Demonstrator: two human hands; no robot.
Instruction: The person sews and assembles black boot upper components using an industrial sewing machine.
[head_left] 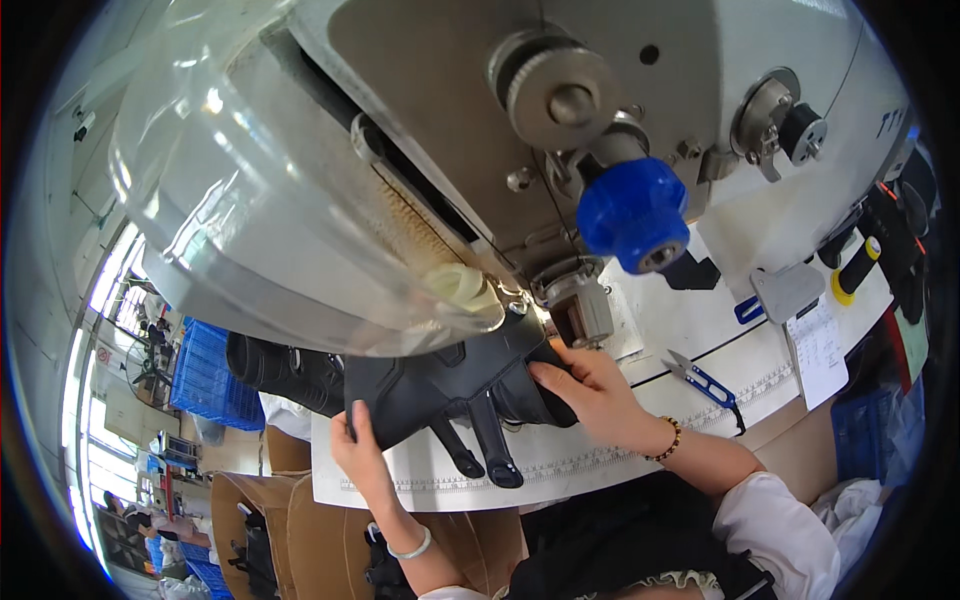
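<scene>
A black padded piece with two dangling straps (430,395) lies on the white sewing table, partly beneath the head of a large sewing machine (420,130). My left hand (362,462) pinches its near left edge, the thumb on top. At its right end my right hand (590,392) is closed on the edge, close to the machine's presser area, with the thumb on the upper side and the other fingers partly hidden. The needle area (525,300) sits just beyond the piece, and its contact with the material cannot be made out.
Right of my right hand lie blue-handled thread snips (705,380). Farther right are a notepad (818,350) and a thread spool (857,270). More black pieces (285,372) pile at the table's left. Cardboard boxes (320,530) and a blue crate (212,375) stand beyond the edge.
</scene>
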